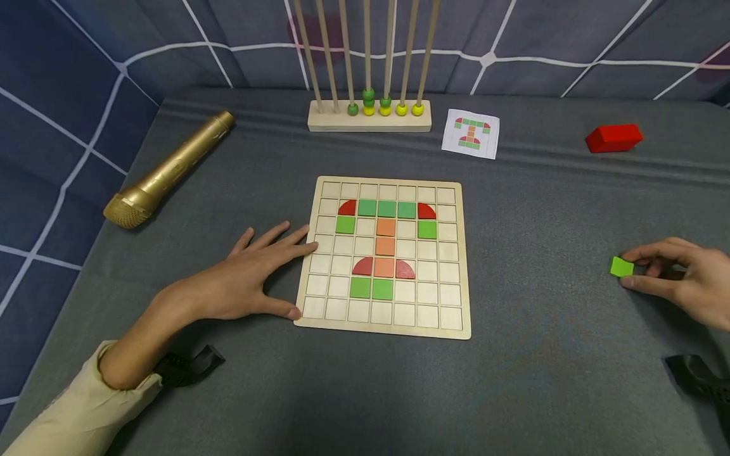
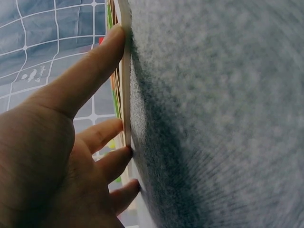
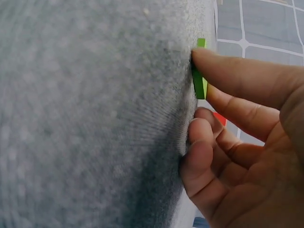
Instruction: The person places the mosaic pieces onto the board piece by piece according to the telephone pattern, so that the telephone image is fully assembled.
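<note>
A wooden grid board (image 1: 466, 272) lies mid-table, with green squares, orange squares and red quarter-round tiles set in its cells. My left hand (image 1: 245, 278) is spread at the board's left side; thumb and fingertips touch its edge. In the left wrist view, the thumb (image 2: 97, 66) rests against the board's rim (image 2: 126, 85). Off to the right of the board, my right hand (image 1: 684, 275) pinches a light green square tile (image 1: 620, 266) between thumb and fingers. The right wrist view shows that tile (image 3: 201, 85) edge-on, close to the table surface, with the other fingers curled below.
A pattern card (image 1: 470, 134) lies behind the board, beside a bead stand with wooden rods (image 1: 371, 125). At the back right is a red block (image 1: 613, 138). A gold microphone (image 1: 171, 168) lies at the left. Gridded dark cloth (image 1: 542, 38) hangs behind the table.
</note>
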Tool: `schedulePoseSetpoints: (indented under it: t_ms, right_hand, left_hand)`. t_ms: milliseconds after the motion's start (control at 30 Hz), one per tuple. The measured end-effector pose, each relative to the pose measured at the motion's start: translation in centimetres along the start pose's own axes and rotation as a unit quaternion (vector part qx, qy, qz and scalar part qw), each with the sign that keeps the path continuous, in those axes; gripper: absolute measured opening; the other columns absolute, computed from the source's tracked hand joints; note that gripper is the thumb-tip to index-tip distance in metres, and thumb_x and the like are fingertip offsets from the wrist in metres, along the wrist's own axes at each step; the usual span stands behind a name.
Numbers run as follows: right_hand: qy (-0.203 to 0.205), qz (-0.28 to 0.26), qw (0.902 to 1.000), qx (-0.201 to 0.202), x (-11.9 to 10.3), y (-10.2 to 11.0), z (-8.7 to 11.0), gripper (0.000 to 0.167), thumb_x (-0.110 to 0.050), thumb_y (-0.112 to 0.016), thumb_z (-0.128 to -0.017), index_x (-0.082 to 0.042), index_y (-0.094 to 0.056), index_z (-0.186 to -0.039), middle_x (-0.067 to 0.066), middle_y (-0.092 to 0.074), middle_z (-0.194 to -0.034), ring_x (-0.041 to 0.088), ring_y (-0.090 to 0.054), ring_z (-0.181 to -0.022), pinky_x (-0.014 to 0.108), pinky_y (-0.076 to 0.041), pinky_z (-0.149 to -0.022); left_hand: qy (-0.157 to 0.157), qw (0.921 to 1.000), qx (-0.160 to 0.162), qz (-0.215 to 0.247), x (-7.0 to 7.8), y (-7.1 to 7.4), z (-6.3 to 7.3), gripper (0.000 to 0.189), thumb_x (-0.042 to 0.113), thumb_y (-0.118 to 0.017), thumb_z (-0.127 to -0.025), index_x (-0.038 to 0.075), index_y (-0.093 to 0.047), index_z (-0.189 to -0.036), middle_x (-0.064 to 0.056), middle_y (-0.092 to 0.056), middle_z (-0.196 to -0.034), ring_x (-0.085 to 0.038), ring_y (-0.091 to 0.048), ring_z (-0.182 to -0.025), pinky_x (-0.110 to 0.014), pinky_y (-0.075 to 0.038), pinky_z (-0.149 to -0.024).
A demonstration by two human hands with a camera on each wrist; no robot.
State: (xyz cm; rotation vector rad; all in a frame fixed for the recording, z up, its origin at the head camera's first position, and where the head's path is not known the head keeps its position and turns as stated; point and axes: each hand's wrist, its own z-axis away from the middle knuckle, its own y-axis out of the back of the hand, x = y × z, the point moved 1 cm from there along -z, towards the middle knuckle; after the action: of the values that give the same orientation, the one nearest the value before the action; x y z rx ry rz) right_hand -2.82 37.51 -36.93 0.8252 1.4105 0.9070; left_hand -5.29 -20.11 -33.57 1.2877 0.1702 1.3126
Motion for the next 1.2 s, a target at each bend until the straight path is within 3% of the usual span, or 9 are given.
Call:
schedulePoseSetpoints:
  t_ms: [300,533,600,867,1000,1200]
  right_hand:
    - [0.04,-0.028,0.9987,0.012,-1.3,0.3,-0.2,0.027,0.012,-0.079,-0.071,0.003,-0.072,-0.095,-0.01,-0.055,-0.08,-0.006,-0.043,-0.069,0.014,-0.035,-0.053]
    - [0.102,-0.006,0.9946,-0.016,-6.8,0.1,-0.6,0.029,0.005,-0.08,-0.076,-0.004,-0.073,-0.103,0.004,-0.061,-0.092,0.0,-0.047,-0.074,0.011,-0.037,-0.059]
    - [0.121,-0.001,0.9925,-0.019,-8.7,-0.1,-0.7,0.031,0.003,-0.082,-0.075,-0.006,-0.073,-0.103,0.002,-0.062,-0.093,0.002,-0.048,-0.073,0.012,-0.037,-0.059]
    - [0.246,-0.089,0.9648,-0.029,-14.7,-2.0,-0.7,0.04,0.002,-0.087,-0.068,-0.015,-0.073,-0.102,-0.012,-0.061,-0.091,0.002,-0.051,-0.072,0.016,-0.041,-0.06]
    - [0.258,-0.121,0.9569,-0.055,-17.3,-3.2,-0.9,0.035,-0.002,-0.085,-0.073,-0.017,-0.073,-0.102,-0.012,-0.059,-0.09,0.004,-0.051,-0.072,0.017,-0.04,-0.058]
    - [0.267,-0.127,0.9504,-0.097,-20.7,-5.4,-1.1,0.024,-0.008,-0.083,-0.079,-0.015,-0.074,-0.101,-0.01,-0.059,-0.09,0.006,-0.052,-0.072,0.022,-0.042,-0.059]
  left_hand:
    - [0.0,1.0,0.001,0.001,0.0,0.0,-0.1,0.099,0.058,-0.078,-0.075,0.026,-0.031,-0.156,0.002,-0.009,-0.165,-0.028,0.003,-0.15,-0.069,0.005,-0.109]
    - [-0.001,1.0,0.0,0.002,0.0,0.0,-0.1,0.099,0.058,-0.078,-0.075,0.026,-0.031,-0.156,0.002,-0.008,-0.165,-0.028,0.003,-0.15,-0.069,0.005,-0.109]
    - [-0.001,1.0,0.0,0.002,0.1,0.0,-0.1,0.1,0.058,-0.078,-0.075,0.026,-0.03,-0.157,0.003,-0.008,-0.165,-0.028,0.003,-0.15,-0.069,0.005,-0.109]
    - [-0.001,1.0,-0.001,0.001,0.1,0.0,-0.1,0.1,0.058,-0.078,-0.075,0.026,-0.029,-0.157,0.002,-0.008,-0.165,-0.028,0.003,-0.15,-0.068,0.005,-0.109]
    - [0.001,1.0,-0.001,0.0,0.1,0.0,-0.1,0.101,0.058,-0.078,-0.075,0.027,-0.028,-0.157,0.002,-0.008,-0.165,-0.028,0.003,-0.15,-0.068,0.005,-0.109]
    - [0.003,1.0,0.0,0.0,0.1,0.1,0.0,0.102,0.06,-0.077,-0.075,0.027,-0.027,-0.158,0.002,-0.007,-0.165,-0.029,0.003,-0.15,-0.068,0.006,-0.109]
